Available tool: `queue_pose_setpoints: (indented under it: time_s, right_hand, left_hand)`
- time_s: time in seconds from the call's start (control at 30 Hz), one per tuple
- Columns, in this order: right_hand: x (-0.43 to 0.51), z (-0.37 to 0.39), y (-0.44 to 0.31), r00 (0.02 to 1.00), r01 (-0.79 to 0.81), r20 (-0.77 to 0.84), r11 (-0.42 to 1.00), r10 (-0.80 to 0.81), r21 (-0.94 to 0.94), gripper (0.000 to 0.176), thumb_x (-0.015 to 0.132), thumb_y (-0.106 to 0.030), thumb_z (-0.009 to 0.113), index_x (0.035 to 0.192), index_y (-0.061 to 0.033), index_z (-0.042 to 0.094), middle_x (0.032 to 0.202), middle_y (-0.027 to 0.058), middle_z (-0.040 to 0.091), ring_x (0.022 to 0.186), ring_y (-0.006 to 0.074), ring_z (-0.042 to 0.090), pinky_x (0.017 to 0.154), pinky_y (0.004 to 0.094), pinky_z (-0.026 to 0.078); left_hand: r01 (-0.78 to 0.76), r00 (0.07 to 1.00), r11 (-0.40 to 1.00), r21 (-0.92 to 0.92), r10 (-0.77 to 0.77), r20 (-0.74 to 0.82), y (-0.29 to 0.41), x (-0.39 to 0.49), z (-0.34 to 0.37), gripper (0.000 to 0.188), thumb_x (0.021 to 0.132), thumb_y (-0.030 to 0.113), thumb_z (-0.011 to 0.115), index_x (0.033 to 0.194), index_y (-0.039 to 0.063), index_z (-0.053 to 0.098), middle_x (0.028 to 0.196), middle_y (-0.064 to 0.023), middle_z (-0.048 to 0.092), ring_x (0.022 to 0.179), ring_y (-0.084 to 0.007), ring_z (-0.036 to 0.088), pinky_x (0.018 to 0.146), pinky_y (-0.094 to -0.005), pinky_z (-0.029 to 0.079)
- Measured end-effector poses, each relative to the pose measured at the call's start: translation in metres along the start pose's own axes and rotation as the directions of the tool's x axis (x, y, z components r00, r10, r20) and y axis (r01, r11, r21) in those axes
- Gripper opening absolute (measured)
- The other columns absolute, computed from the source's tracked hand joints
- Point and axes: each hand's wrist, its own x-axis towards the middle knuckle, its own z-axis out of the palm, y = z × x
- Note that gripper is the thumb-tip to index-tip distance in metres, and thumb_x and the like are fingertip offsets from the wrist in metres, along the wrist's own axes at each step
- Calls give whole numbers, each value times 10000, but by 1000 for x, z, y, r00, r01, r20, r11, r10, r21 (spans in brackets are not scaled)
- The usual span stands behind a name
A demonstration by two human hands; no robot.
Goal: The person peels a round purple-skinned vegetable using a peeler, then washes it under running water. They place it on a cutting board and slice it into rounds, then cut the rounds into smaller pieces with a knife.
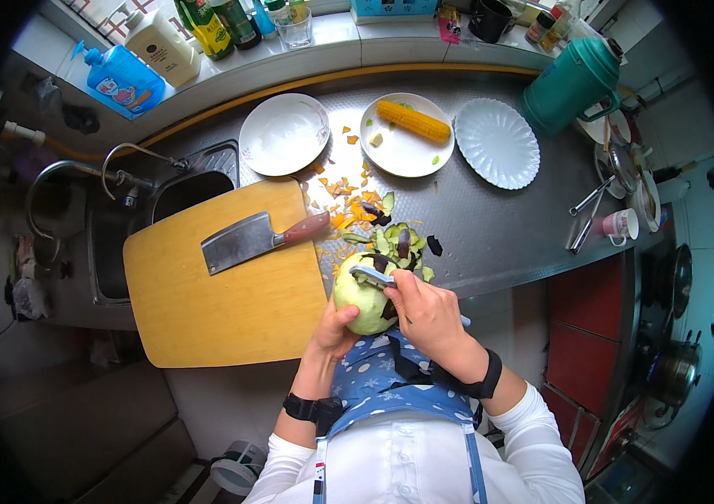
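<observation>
My left hand (335, 329) holds a large, mostly peeled eggplant (360, 309), pale green with dark purple skin patches, from its lower left side. A light blue peeler (372, 276) is gripped in my right hand (426, 310), its head against the top of the eggplant. Green and dark peelings (402, 242) lie just beyond, with orange peelings (342, 195) scattered farther back. To the left a cleaver (243, 242) with a reddish handle rests on a yellow cutting board (224, 321).
Behind stand a white plate (284, 134), a plate with a corn cob (416, 121) and a fluted white dish (497, 143). A green thermos jug (574, 85) is at the back right, a cup (620, 225) at the right. The sink (108, 258) lies left of the board.
</observation>
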Motion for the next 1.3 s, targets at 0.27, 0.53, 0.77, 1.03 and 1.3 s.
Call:
queue_pose_setpoints:
  time_s: [0.27, 0.53, 0.77, 1.03, 1.3]
  right_hand:
    - [-6, 12, 30, 996, -74, 44, 997, 73, 37, 127, 954, -166, 575, 1025, -86, 507, 751, 165, 629, 657, 401, 625, 533, 477, 470]
    - [-8, 17, 81, 939, -334, 43, 934, 341, -124, 159, 956, -198, 569, 1077, -100, 533, 849, 126, 665, 763, 378, 648, 616, 456, 494]
    - [3, 5, 75, 993, -116, -68, 947, 100, -300, 358, 843, -61, 637, 1184, -151, 581, 838, 66, 571, 791, 274, 585, 687, 396, 468]
    - [2, 6, 72, 985, -174, -30, 978, 171, -114, 394, 879, -66, 616, 1259, -142, 544, 881, 99, 599, 822, 308, 611, 694, 422, 482]
    - [7, -12, 18, 998, -14, 58, 972, 1, 234, 306, 916, -103, 614, 1212, -82, 538, 943, 153, 673, 805, 345, 669, 662, 421, 531]
  left_hand:
    - [-25, 999, 996, 80, 28, -40, -2, 0, 3, 1020, 653, 283, 817, 1483, 107, 251, 1393, -124, 432, 1291, -271, 455, 1077, -414, 407]
    - [-63, 998, 996, 56, 61, 32, 9, -10, 13, 1147, 622, 396, 860, 1526, 124, 208, 1451, -127, 407, 1305, -279, 462, 1070, -433, 424]
    - [47, 990, 983, -176, -23, 136, 13, -2, 16, 1185, 608, 788, 696, 1516, 160, 263, 1492, -147, 388, 1345, -359, 424, 1070, -667, 360]
    - [87, 991, 960, -266, -56, 125, 13, -5, 17, 1098, 650, 667, 785, 1496, 158, 304, 1468, -165, 410, 1320, -377, 451, 1072, -656, 365]
    - [84, 989, 989, -125, -68, 131, 11, 1, 3, 986, 708, 398, 830, 1488, 106, 301, 1406, -153, 472, 1283, -322, 494, 1083, -539, 401]
